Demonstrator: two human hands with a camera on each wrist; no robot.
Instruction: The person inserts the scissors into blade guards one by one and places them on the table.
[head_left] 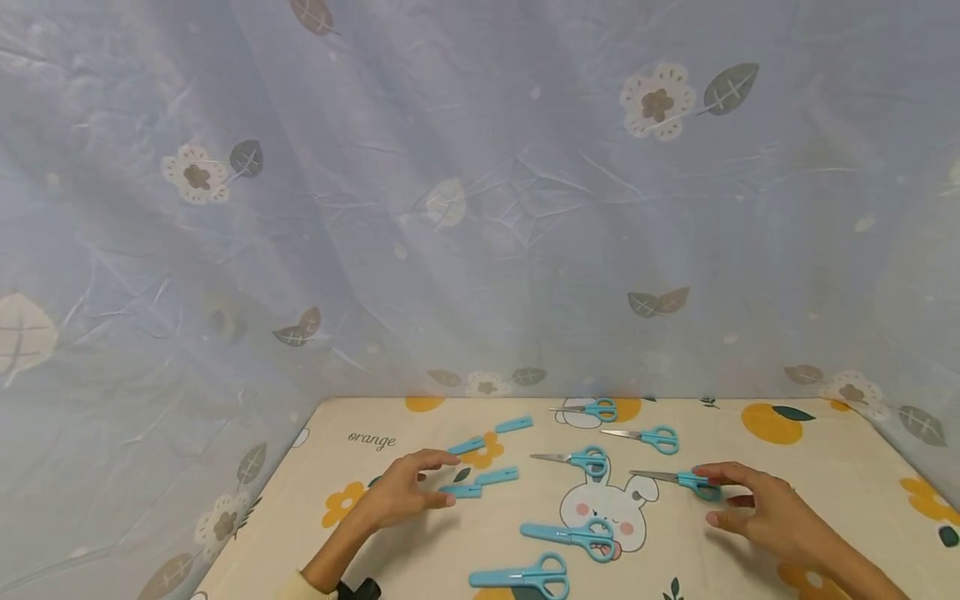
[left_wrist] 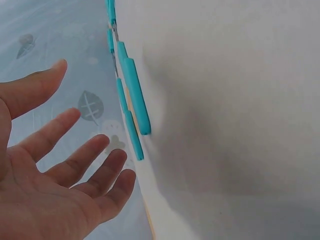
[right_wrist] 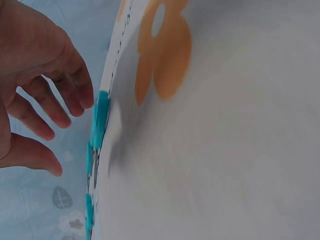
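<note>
My left hand (head_left: 401, 487) hovers over the cloth with thumb and fingers spread apart, beside several light-blue blade covers. The nearest blade cover (head_left: 461, 492) lies by the thumb tip, touching another blade cover (head_left: 497, 476). In the left wrist view the palm and relaxed fingers (left_wrist: 102, 165) hold nothing. On the right, my right hand (head_left: 772, 512) hangs over the handle of bare-bladed scissors (head_left: 682, 479), its fingers loosely bent and the thumb apart. A gap shows between thumb and fingers in the right wrist view, near a blue scissors handle (right_wrist: 101, 120); contact is unclear.
Bare scissors lie farther back: one pair (head_left: 600, 409), a second (head_left: 656, 438) and a third (head_left: 588, 460). Toward the front lie two sheathed scissors, one (head_left: 558, 533) behind the other (head_left: 510, 577). A printed cloth (head_left: 300, 500) covers the table; a patterned curtain (head_left: 480, 250) hangs behind.
</note>
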